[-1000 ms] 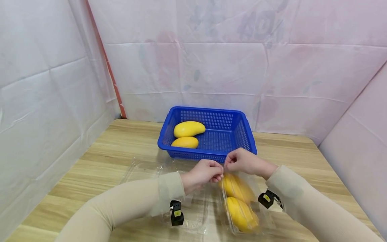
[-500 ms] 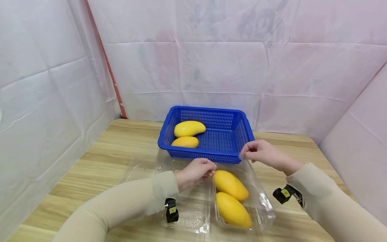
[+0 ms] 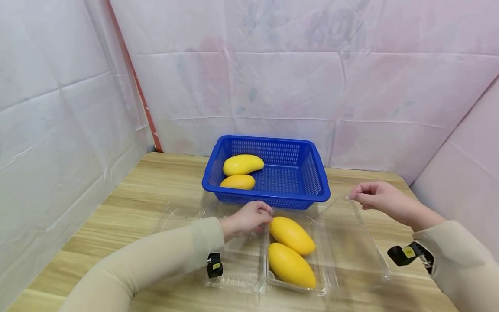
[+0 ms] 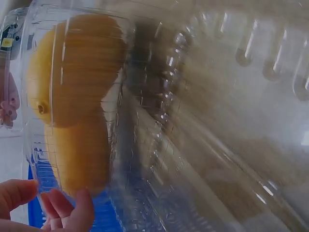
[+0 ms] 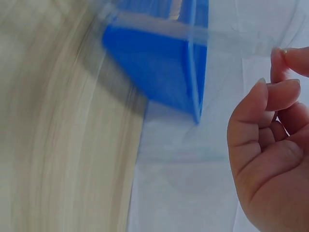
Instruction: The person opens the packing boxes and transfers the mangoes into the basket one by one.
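Observation:
A clear plastic clamshell box stands in front of the basket with its lid lifted to the right. Two yellow mangoes lie in it, a far mango and a near mango. My left hand pinches the box's far left corner; in the left wrist view its fingers meet the rim just beside the fruit. With thumb and forefinger, my right hand grips a corner of the transparent lid. The right wrist view shows that pinch at the lid's edge, right of the hand's curled fingers.
A blue basket sits behind the box, with two mangoes, a curved one and a smaller-looking one. Another clear clamshell lies spread out under my left forearm. Cloth walls enclose the wooden table.
My right hand has swung the lid away to the right, from over the mangoes to well beside the box. My left hand has shifted slightly left, still holding the box's corner.

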A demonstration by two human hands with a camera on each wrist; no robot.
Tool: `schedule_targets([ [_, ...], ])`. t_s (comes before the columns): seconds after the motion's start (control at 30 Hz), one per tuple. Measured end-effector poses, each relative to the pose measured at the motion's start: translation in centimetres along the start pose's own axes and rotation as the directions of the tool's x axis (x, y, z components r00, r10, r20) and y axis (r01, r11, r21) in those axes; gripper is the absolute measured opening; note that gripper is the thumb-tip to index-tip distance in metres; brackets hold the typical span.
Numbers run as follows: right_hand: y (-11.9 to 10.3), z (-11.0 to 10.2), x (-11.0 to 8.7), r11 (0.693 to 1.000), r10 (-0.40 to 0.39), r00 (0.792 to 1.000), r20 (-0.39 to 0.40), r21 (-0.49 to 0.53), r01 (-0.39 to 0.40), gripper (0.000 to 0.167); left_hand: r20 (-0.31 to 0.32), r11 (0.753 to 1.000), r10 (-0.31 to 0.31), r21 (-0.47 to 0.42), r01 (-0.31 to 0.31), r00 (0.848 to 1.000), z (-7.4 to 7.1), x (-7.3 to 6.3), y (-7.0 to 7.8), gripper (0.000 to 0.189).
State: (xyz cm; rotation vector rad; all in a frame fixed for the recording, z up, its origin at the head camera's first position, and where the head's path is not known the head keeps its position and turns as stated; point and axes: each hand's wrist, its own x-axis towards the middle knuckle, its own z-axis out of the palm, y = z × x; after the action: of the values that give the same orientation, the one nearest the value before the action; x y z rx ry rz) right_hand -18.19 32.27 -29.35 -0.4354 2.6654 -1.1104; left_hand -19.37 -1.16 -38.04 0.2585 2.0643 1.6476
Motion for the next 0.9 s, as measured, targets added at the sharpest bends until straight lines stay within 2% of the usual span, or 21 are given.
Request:
schedule_targets([
  [0.1,1.1,-0.4,-0.5,1.0,0.016,1.0,-0.001,-0.002,-0.016,0.022,0.01,0.998,0.022,0.065,-0.023,1.0,-0.3,0.0,0.0,0.022],
  [0.37,3.4,-1.0,-1.5,1.0,0.0,1.0,-0.002,0.0,0.0,0.021,0.002,0.977,0.082,0.2,-0.081,0.997,-0.7,0.0,-0.2,0.022],
  [0.63,5.8,-1.3,-2.1,0.996,-0.024,0.998,0.051,0.092,0.019,0.023,0.009,0.962,0.096,0.257,-0.095,0.995,-0.9,0.0,-0.5,0.02],
  [0.77,6.3,-1.1,-2.4,0.994,-0.018,0.998,0.065,0.105,0.012,0.022,0.013,0.942,0.109,0.319,-0.107,0.994,-1.1,-0.1,-0.3,0.021],
  [0.9,7.0,-0.9,-2.5,0.995,-0.004,0.996,0.088,0.102,-0.005,0.023,0.021,0.906,0.124,0.404,-0.122,0.992,-1.3,-0.1,-0.1,0.026],
])
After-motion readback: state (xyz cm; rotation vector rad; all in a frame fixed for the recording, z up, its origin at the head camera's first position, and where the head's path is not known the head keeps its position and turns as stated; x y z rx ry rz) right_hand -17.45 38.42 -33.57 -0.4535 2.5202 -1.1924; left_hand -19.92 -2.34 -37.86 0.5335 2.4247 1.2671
